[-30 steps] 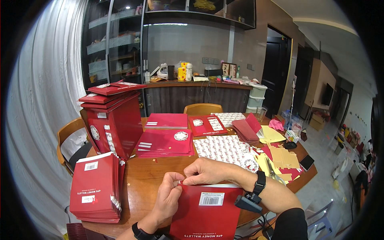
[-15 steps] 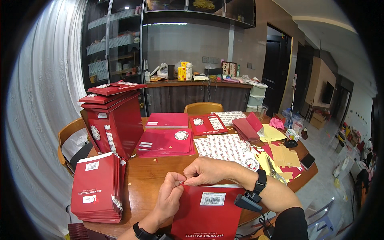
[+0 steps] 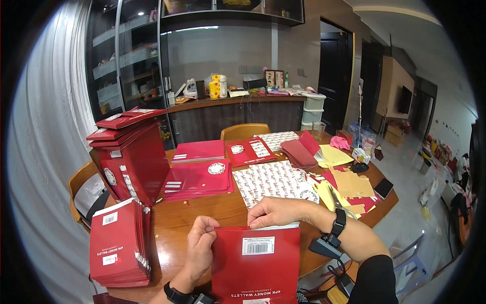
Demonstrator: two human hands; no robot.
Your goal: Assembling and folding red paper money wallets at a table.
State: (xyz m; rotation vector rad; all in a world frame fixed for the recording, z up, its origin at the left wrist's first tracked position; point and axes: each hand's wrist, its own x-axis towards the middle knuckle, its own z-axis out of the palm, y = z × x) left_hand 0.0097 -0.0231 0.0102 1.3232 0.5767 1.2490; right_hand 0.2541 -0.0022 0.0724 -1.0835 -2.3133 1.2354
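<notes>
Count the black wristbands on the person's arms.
2: the left wristband is on the wrist below the left hand; the right wristband is on the other wrist. Both show at least partly.

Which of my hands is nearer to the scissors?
Right. Your right hand, at the red packet's top edge, is just left of the scissors; your left hand, at its upper left corner, is farther left.

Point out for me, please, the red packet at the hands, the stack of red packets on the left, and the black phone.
Red packet (image 3: 257, 272): head view, on the middle of its front.
Packet stack (image 3: 120, 234): head view, on the top packet's face.
Black phone (image 3: 383, 189): head view, on its flat upper face.
</notes>
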